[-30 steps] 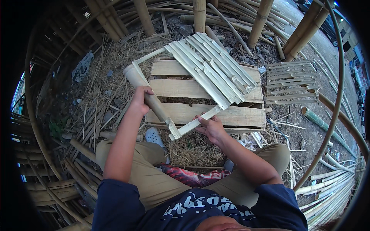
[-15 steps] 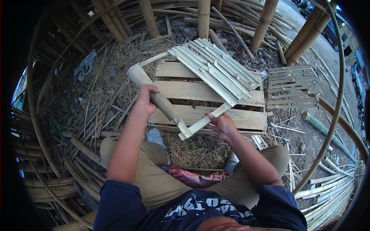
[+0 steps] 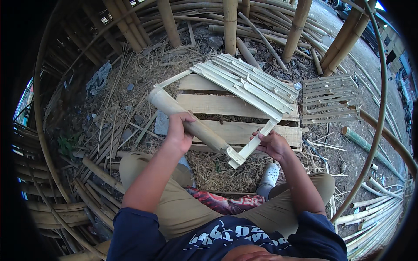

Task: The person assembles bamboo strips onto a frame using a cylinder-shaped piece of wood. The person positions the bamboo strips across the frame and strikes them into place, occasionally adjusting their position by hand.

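My left hand [image 3: 179, 130] is wrapped around the middle of a thick bamboo tube [image 3: 207, 135]. That tube spans two split-bamboo side rails at the near-left end of a slatted bamboo panel [image 3: 244, 82]. A notched, narrower tip of the tube meets the near end of the right-hand rail [image 3: 247, 151]; the other end meets the far rail [image 3: 175, 78]. My right hand [image 3: 275, 144] grips the right-hand rail between thumb and fingers. Split slats lie side by side across the panel's far part, which rests over a low wooden plank bench [image 3: 209, 104].
A second slatted bamboo panel [image 3: 330, 99] lies on the ground at the right. Near it are a green bamboo pole [image 3: 370, 141] and a bundle of poles [image 3: 374, 209]. Upright bamboo posts [image 3: 230, 28] stand behind the bench. Straw and cut strips litter the ground around my feet.
Both hands have moved right, bringing the tube end of the panel rightward and slightly nearer me. The panel has tilted a little. My right shoe now shows more fully.
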